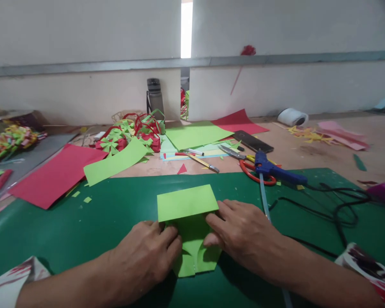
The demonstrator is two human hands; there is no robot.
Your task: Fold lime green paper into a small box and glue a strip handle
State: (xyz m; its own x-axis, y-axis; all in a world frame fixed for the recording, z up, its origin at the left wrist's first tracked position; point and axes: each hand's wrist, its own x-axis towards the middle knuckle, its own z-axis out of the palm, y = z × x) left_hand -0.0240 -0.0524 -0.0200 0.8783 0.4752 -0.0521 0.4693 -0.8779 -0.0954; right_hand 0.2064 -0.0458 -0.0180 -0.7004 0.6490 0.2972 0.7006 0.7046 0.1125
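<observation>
Two hands, head view, one entry.

Left hand [147, 252]: reaches in from near left, palm down, fingers curled, tips on the left edge of the folded green paper [188, 204]; whether they pinch it cannot be told.

Right hand [240, 235]: reaches in from near right, palm down, fingers held together and pressed flat on the paper's right side.

Paper: lies on the green cutting mat [83, 222] between both hands. Its folded flap runs left to right on the far side, and the lower part points near.

Far right of the hands: blue glue gun [272, 169], red-handled scissors [255, 173].

Far left: red sheet [56, 175].
</observation>
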